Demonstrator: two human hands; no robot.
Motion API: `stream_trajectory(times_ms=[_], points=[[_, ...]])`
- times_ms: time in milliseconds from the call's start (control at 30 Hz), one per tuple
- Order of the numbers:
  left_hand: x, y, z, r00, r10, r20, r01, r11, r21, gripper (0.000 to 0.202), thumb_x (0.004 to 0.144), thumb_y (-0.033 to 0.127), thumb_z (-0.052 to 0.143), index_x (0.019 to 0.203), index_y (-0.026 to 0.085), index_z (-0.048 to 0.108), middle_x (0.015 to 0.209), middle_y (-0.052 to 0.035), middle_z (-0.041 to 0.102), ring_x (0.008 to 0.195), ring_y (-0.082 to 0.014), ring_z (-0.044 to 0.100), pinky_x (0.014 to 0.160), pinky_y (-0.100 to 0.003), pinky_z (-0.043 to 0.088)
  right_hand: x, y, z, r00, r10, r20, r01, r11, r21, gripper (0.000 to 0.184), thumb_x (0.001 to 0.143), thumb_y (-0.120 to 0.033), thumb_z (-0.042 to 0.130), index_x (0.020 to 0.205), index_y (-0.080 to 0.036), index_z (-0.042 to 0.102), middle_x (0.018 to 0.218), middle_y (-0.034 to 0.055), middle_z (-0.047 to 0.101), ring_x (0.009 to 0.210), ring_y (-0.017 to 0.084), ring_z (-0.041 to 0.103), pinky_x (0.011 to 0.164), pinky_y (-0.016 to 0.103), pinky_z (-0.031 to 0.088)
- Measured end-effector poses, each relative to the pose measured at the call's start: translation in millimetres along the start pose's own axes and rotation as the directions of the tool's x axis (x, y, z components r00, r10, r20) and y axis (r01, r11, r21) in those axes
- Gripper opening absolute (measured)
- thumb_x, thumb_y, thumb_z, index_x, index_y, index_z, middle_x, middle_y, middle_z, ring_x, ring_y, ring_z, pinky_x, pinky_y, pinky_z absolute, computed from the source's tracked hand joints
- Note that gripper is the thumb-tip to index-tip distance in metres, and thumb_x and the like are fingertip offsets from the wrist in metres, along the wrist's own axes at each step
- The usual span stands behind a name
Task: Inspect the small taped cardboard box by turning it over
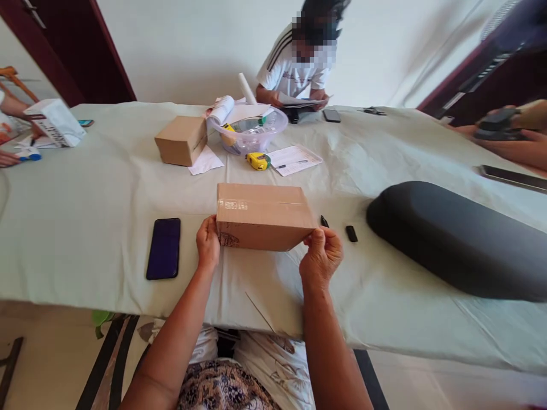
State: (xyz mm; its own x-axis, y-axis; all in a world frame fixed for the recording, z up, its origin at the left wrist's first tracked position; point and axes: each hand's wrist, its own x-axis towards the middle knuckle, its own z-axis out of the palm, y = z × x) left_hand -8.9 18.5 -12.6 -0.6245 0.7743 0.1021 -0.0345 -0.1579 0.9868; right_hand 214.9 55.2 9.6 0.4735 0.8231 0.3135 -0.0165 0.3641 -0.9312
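Between my two hands is a brown cardboard box (260, 219), closed, with clear tape across its top and dark print on its left end. My left hand (208, 242) grips the box's left end. At the near right corner, the thumb and fingers of my right hand (321, 255) pinch the box. A smartphone (163, 249) lies to the left of my left hand. Just beyond my right hand are a black pen-like item (324, 221) and a small black piece (351, 233), whose kinds I cannot make out.
Behind the box stand another cardboard box (182, 140), a clear plastic basin (250, 136) with rolls and papers, a yellow tape measure (258, 161) and a sheet with a pen (296, 160). A long black padded seat (457, 239) fills the right. Other people sit around the table (85, 228).
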Motion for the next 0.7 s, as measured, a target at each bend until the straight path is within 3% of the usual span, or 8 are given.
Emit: stream_trajectory(times_ms=[100,167,267,367,467,700], points=[[-5.8,9.0,3.4,0.999,0.043,0.029,-0.044,0.999,0.006,0.063,0.095,0.069,0.037,0.114,0.017,0.069,0.116,-0.0130,0.072,0.112,-0.0230,0.068,0.097,-0.037,0.053,0.1,0.3,0.7,1.000,-0.027,-0.003,0.027,1.000,-0.001,0.043,0.078,-0.060,0.069,0.075,-0.018,0.059,0.062,-0.0051,0.050,0.057,0.009,0.044,0.060,0.025,0.037],[-10.8,16.0,4.4,0.988,0.149,0.043,-0.149,0.989,-0.003,0.070,0.095,0.072,0.033,0.134,0.020,0.060,0.140,-0.0139,0.062,0.134,-0.0240,0.057,0.113,-0.039,0.045,-0.7,0.0,1.5,0.998,-0.061,0.002,0.061,0.998,-0.027,0.043,0.080,-0.060,0.067,0.075,-0.019,0.058,0.062,-0.0053,0.049,0.058,0.009,0.044,0.061,0.025,0.038],[-17.1,25.2,5.7,0.935,0.344,0.090,-0.348,0.937,0.030,0.076,0.093,0.073,0.038,0.151,0.024,0.041,0.159,-0.0118,0.043,0.151,-0.0243,0.038,0.125,-0.039,0.032,-2.8,0.0,2.8,0.995,-0.104,0.007,0.104,0.993,-0.064,0.042,0.081,-0.061,0.065,0.079,-0.019,0.059,0.067,-0.0043,0.052,0.061,0.009,0.048,0.064,0.026,0.042],[-19.8,29.5,8.8,0.905,0.401,0.141,-0.413,0.908,0.070,0.071,0.095,0.064,0.046,0.154,0.026,0.035,0.162,-0.0104,0.040,0.153,-0.0239,0.033,0.126,-0.038,0.030,-4.3,0.8,4.7,0.990,-0.139,-0.013,0.137,0.986,-0.098,0.044,0.077,-0.062,0.068,0.081,-0.019,0.059,0.075,-0.0020,0.057,0.069,0.011,0.053,0.068,0.027,0.045],[-19.9,29.2,12.1,0.913,0.385,0.135,-0.398,0.913,0.087,0.062,0.097,0.056,0.048,0.152,0.028,0.039,0.159,-0.0097,0.044,0.152,-0.0234,0.037,0.126,-0.039,0.032,-5.3,0.9,6.8,0.986,-0.160,-0.036,0.155,0.982,-0.105,0.046,0.074,-0.062,0.072,0.085,-0.019,0.059,0.079,-0.0008,0.059,0.071,0.012,0.055,0.069,0.028,0.047],[-22.1,30.2,16.7,0.909,0.409,0.079,-0.416,0.897,0.148,0.057,0.098,0.056,0.048,0.145,0.025,0.045,0.153,-0.0114,0.051,0.144,-0.0228,0.047,0.121,-0.037,0.039,-8.7,-0.5,10.5,0.980,-0.183,-0.077,0.169,0.972,-0.166,0.046,0.076,-0.063,0.069,0.083,-0.019,0.060,0.082,0.0009,0.060,0.075,0.014,0.057,0.069,0.028,0.047]])
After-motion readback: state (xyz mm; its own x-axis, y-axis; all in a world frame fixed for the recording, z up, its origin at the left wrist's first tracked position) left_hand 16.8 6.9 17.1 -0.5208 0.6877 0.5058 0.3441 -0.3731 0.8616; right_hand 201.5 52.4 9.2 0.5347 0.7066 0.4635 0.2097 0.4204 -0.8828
